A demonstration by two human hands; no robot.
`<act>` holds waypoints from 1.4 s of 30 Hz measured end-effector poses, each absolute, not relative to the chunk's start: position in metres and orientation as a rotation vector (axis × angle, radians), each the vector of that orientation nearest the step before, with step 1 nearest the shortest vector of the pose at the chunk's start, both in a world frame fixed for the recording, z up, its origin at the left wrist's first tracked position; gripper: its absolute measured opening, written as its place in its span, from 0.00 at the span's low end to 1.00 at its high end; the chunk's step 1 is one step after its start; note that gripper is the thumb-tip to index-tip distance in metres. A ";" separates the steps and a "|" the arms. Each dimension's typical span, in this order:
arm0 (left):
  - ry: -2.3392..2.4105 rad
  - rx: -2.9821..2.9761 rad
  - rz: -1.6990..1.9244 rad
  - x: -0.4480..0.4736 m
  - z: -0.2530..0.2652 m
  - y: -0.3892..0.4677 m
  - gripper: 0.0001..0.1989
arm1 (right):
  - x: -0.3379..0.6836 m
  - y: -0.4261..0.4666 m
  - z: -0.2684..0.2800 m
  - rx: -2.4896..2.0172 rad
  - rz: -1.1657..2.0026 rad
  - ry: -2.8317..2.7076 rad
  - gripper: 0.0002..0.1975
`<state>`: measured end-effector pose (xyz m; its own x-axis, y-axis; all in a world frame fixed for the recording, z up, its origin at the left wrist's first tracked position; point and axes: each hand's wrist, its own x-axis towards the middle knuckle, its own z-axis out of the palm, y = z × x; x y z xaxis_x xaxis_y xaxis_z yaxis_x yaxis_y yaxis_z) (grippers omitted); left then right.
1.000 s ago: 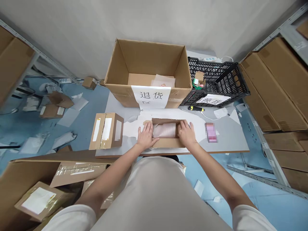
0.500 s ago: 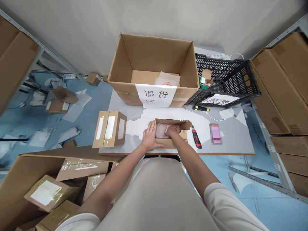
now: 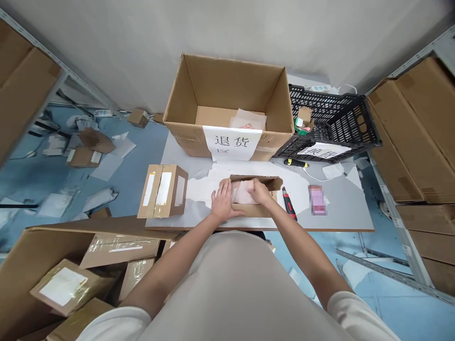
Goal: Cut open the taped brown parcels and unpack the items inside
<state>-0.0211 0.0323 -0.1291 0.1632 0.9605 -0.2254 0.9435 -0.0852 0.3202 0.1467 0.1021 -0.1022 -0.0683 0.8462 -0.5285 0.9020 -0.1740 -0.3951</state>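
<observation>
An opened small cardboard box (image 3: 254, 211) lies near the table's front edge, its top side facing up. Inside it sits a pale pink packet in a translucent wrap (image 3: 243, 192). My left hand (image 3: 222, 199) rests on the box's left end, fingers stretched out and thumb along the front wall. My right hand (image 3: 259, 192) is closed on the right end of the pink packet, at the level of the box's opening. To the right of the box lies a red and black utility knife (image 3: 289, 204).
Behind stand a large open carton (image 3: 188, 146) with a paper sign and a black plastic crate (image 3: 371, 137). A taped box (image 3: 180, 192) stands left, a pink blurred item (image 3: 317, 200) right. A yellow-black tool (image 3: 296, 163) lies before the crate. A carton of parcels (image 3: 31, 237) is lower left.
My right hand has come up and to the right from inside the box, pulling the pink packet higher into sight. My left hand stays on the box's left end.
</observation>
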 end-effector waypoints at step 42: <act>2.263 1.384 0.782 -0.117 -0.064 0.051 0.29 | 0.169 0.058 -0.026 2.379 -2.423 2.442 0.12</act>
